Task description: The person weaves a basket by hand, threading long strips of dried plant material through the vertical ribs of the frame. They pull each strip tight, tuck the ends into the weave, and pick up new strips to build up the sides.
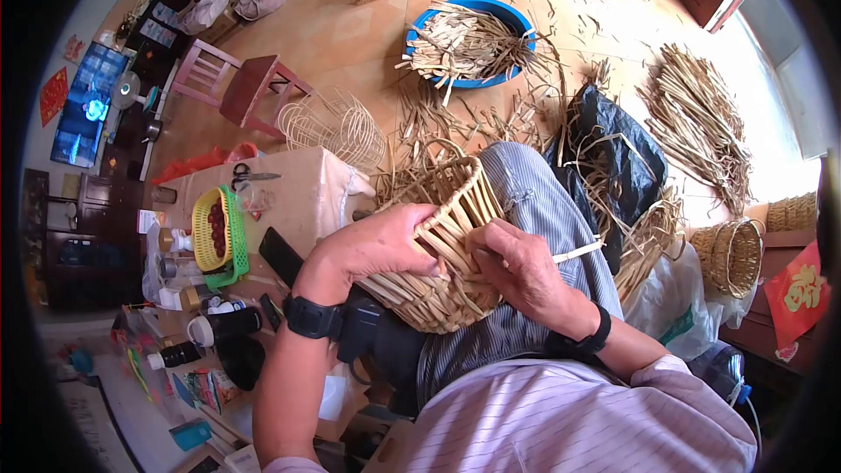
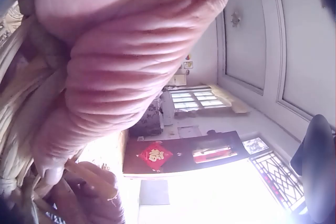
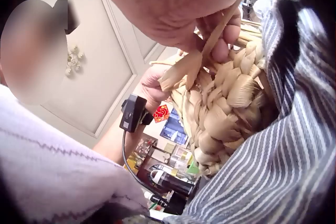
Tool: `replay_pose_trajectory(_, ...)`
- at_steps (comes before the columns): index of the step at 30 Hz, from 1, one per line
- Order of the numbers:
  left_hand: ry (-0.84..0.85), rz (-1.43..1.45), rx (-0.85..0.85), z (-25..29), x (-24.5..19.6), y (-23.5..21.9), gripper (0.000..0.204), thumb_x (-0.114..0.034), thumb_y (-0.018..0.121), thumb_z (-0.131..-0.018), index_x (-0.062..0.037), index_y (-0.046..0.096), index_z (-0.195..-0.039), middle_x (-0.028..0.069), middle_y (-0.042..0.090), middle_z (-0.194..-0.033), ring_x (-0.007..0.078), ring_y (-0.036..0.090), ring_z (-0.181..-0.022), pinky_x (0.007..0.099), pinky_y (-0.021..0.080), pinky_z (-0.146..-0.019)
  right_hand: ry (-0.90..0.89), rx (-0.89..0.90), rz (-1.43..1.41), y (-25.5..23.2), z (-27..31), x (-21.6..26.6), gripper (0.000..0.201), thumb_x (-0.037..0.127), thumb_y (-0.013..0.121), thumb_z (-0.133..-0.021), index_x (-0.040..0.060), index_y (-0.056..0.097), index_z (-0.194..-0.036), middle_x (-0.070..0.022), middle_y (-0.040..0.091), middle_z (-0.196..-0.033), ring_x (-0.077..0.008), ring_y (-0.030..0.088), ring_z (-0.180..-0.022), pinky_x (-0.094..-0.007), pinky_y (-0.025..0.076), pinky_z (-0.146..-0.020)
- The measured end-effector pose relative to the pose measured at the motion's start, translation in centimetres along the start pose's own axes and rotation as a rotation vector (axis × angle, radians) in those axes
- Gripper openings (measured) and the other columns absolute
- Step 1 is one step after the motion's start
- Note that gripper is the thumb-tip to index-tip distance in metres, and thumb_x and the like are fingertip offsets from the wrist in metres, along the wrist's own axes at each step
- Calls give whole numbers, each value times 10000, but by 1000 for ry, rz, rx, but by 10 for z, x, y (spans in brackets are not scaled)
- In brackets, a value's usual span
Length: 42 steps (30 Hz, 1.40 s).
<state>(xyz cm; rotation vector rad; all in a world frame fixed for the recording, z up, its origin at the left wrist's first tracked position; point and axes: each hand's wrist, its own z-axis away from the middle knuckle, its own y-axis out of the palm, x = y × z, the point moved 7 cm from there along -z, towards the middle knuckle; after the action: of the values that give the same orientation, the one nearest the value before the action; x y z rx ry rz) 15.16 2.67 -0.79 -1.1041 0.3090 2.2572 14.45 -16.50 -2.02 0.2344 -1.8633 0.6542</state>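
Note:
A half-woven straw basket (image 1: 445,308) lies tilted on the person's lap, against striped trousers (image 1: 561,184), with loose stakes and a handle-like loop at its far end. My left hand (image 1: 372,243) grips its side, the thumb laid over the weave; the left wrist view shows that thumb (image 2: 115,71) pressed down close to strands of straw. The right hand (image 1: 524,270), fingers curled, pinches a flat straw strip (image 3: 184,70) at the woven wall. Braided rows of the basket (image 3: 233,106) show below it. Some right fingertips are hidden behind the hand.
A cloth-covered table (image 1: 307,177) at left bears scissors (image 1: 252,177), a phone (image 1: 280,256) and a yellow basket (image 1: 199,226) of red fruit. Ahead stands a blue basin (image 1: 526,28) of straw. Right lie a black plastic bag (image 1: 629,158), a straw bundle (image 1: 701,127) and a woven basket (image 1: 734,256).

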Motion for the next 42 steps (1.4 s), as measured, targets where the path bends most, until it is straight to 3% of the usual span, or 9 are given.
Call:
replay_pose_trajectory(2, 17, -117, -21, -1, -4, -1, 595, -85, 902, -855, 34, 690, -1398, 60, 807, -1229, 110, 688, -1110, 318, 568, -1025, -13, -10, 8, 1, 2, -2, 182, -69, 717, -1024, 31, 717, -1177, -136, 694, -1006, -296, 719, -818, -380, 592, -727)
replay_pose_trajectory(5, 21, -109, 6, -4, -1, -1, 595, -84, 898, -851, 27, 691, -1398, 65, 808, -1218, 118, 686, -1110, 322, 564, -1027, 64, 6, -4, 1, 5, -6, 180, 39, 721, -1031, 80, 727, -1206, -146, 720, -1037, -415, 759, -907, -480, 630, -755)
replay_pose_trajectory(9, 62, -57, -8, -5, 3, -2, 491, -93, 898, -868, 26, 725, -1312, 60, 820, -1141, 117, 710, -1043, 328, 585, -955, 57, 13, 39, 1, 6, -8, 190, 60, 739, -1029, 83, 726, -1217, -141, 725, -1043, -416, 759, -904, -484, 631, -753)
replay_pose_trajectory(18, -81, 145, -68, -4, 5, 3, 582, -255, 998, -876, 51, 763, -1312, 54, 823, -1144, 100, 728, -1006, 307, 611, -916, 1, 14, 204, 5, 7, -7, 265, 117, 803, -985, 111, 730, -1240, -110, 701, -989, -395, 757, -856, -496, 628, -713)
replay_pose_trajectory(27, -67, -209, -202, -16, 3, -3, 509, -214, 958, -867, 52, 776, -1262, 54, 820, -1085, 83, 713, -958, 316, 613, -878, 16, 22, 111, 4, 2, -8, 242, 72, 785, -981, 106, 731, -1215, -111, 726, -993, -393, 766, -863, -479, 637, -725)
replay_pose_trajectory(30, -104, -224, -184, -13, 1, -3, 531, -211, 959, -866, 57, 767, -1282, 52, 821, -1086, 87, 716, -959, 316, 611, -893, 28, 28, 32, 2, 2, -7, 230, 33, 759, -986, 98, 732, -1205, -120, 740, -1013, -395, 769, -879, -473, 638, -737)
replay_pose_trajectory(33, -34, -59, -151, -9, 0, 0, 493, -218, 925, -852, 59, 772, -1230, 88, 828, -1068, 120, 734, -923, 340, 611, -880, 45, 33, -1, 1, 2, -8, 220, 17, 745, -991, 93, 733, -1197, -120, 744, -1025, -394, 769, -887, -469, 637, -741)
replay_pose_trajectory(36, 19, 121, -84, -10, 2, 5, 509, -167, 922, -880, 44, 746, -1308, 66, 815, -1156, 111, 725, -987, 328, 608, -922, 45, 36, -1, 1, 4, -9, 216, 23, 742, -999, 93, 736, -1204, -114, 749, -1032, -389, 771, -891, -465, 632, -735)
replay_pose_trajectory(42, -29, 85, -54, -7, 0, 4, 555, -171, 938, -886, 42, 727, -1354, 58, 811, -1192, 115, 720, -1035, 326, 602, -950, 56, 38, 28, 2, 5, -9, 215, 14, 767, -992, 80, 751, -1196, -115, 758, -1044, -355, 780, -878, -428, 633, -737)
